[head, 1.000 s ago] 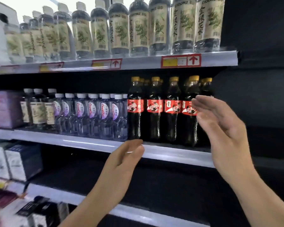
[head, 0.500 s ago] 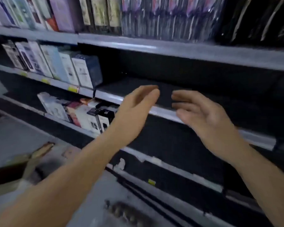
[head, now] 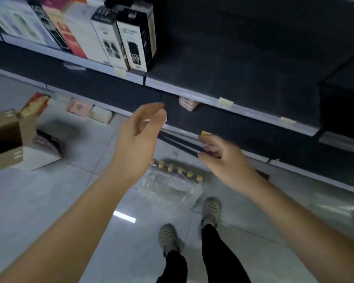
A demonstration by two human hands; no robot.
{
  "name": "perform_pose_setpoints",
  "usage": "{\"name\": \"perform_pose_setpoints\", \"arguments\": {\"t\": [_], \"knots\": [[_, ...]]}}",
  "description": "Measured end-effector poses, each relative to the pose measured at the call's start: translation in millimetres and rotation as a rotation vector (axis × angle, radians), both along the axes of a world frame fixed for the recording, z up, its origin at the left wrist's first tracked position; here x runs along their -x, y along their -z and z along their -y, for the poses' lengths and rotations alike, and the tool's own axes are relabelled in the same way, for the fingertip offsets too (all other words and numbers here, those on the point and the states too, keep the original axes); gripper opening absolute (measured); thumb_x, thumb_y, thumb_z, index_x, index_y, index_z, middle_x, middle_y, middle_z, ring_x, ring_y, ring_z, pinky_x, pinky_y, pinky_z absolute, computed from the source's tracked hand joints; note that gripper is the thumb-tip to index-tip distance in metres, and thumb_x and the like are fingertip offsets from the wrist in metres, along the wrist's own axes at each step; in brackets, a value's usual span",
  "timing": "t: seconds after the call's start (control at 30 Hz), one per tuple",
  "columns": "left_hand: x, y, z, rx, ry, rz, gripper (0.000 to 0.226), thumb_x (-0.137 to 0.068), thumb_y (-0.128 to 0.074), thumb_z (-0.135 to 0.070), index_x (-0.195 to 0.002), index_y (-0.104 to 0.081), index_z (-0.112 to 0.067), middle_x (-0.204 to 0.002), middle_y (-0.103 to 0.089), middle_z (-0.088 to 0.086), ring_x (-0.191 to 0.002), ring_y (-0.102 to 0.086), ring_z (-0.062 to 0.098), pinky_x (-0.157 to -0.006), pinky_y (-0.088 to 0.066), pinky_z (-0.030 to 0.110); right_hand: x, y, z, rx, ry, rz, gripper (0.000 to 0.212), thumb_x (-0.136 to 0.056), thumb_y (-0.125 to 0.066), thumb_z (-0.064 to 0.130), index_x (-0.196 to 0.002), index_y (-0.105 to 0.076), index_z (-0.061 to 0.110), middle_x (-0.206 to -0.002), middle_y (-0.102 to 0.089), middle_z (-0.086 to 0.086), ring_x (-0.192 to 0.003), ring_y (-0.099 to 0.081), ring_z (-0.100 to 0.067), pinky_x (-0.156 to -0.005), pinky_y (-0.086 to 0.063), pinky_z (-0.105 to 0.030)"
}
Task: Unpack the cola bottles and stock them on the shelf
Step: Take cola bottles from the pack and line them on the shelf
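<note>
A shrink-wrapped pack of cola bottles with yellow caps lies on the grey tiled floor, just ahead of my feet. Clear plastic wrap bunches around its near side. My left hand hovers above and left of the pack, fingers apart, holding nothing. My right hand hangs above and right of it, fingers loosely curled and empty. Both hands are well clear of the bottles. The stocked cola shelf is out of view.
Dark shelving runs diagonally across the top, with boxed goods at the upper left. An open cardboard box stands on the floor at the left. Small pink packs sit under the lowest shelf. My shoes are near the pack.
My view has swung down from the cola shelf to the floor. Both hands have dropped with it and now hover over the wrapped pack, still empty.
</note>
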State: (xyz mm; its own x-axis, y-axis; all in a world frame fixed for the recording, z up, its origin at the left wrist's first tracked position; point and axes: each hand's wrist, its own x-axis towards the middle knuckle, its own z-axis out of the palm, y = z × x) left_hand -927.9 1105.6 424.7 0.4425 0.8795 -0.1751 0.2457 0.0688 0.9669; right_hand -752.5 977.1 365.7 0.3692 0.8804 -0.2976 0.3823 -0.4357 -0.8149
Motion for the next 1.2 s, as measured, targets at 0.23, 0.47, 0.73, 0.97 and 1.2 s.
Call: {"name": "perform_pose_setpoints", "arguments": {"t": [0.23, 0.47, 0.73, 0.97, 1.2], "knots": [[27.5, 162.5, -11.8, 0.106, -0.016, -0.07, 0.028, -0.095, -0.063, -0.04, -0.121, -0.068, -0.032, -0.115, -0.072, -0.017, -0.108, -0.068, 0.0, -0.091, -0.053, 0.021, 32.9, 187.8, 6.0, 0.244, -0.103, 0.0, 0.042, -0.098, -0.065, 0.034, -0.138, -0.055, 0.037, -0.126, -0.061, 0.021, -0.118, -0.057, 0.006, -0.09, -0.045, -0.008], [14.2, 321.5, -5.0, 0.187, 0.045, -0.045, 0.018, -0.098, -0.066, -0.014, -0.109, -0.073, -0.026, -0.103, -0.076, -0.017, -0.1, -0.071, 0.001, -0.079, -0.052, 0.01, 52.2, 375.5, 3.7, 0.44, -0.207, 0.02, 0.061, -0.101, -0.057, 0.038, -0.157, -0.038, 0.023, -0.156, -0.047, 0.002, -0.137, -0.051, -0.014, -0.111, -0.044, -0.03], [-11.3, 504.4, -14.6, -0.158, 0.365, -0.494, 0.038, -0.091, -0.069, -0.038, -0.127, -0.062, -0.033, -0.122, -0.07, -0.012, -0.111, -0.067, 0.008, -0.097, -0.055, 0.029, 59.0, 538.0, -12.4, 0.614, -0.219, 0.019, 0.062, -0.105, -0.048, 0.038, -0.16, -0.031, 0.017, -0.161, -0.04, -0.008, -0.14, -0.05, -0.026, -0.113, -0.044, -0.037], [-37.1, 614.6, -37.9, -0.608, 0.895, -1.029, 0.079, -0.088, -0.069, -0.045, -0.154, -0.031, -0.025, -0.156, -0.039, 0.003, -0.148, -0.033, 0.03, -0.126, -0.021, 0.052, 59.6, 610.5, -21.5, 0.601, 0.044, -0.136, 0.085, -0.106, -0.051, 0.026, -0.163, 0.012, 0.027, -0.163, -0.034, -0.015, -0.1, -0.067, -0.018, -0.076, -0.058, -0.027], [-61.2, 639.8, -48.4, -0.689, 0.964, -1.098, 0.07, -0.099, -0.056, -0.029, -0.16, -0.022, -0.027, -0.16, -0.037, 0.008, -0.151, -0.028, 0.034, -0.125, -0.015, 0.057, 69.7, 620.7, -40.3, 0.352, 0.311, 0.024, 0.063, -0.102, -0.061, 0.033, -0.156, -0.032, 0.02, -0.151, -0.047, -0.007, -0.127, -0.059, -0.022, -0.106, -0.052, -0.037]]}}
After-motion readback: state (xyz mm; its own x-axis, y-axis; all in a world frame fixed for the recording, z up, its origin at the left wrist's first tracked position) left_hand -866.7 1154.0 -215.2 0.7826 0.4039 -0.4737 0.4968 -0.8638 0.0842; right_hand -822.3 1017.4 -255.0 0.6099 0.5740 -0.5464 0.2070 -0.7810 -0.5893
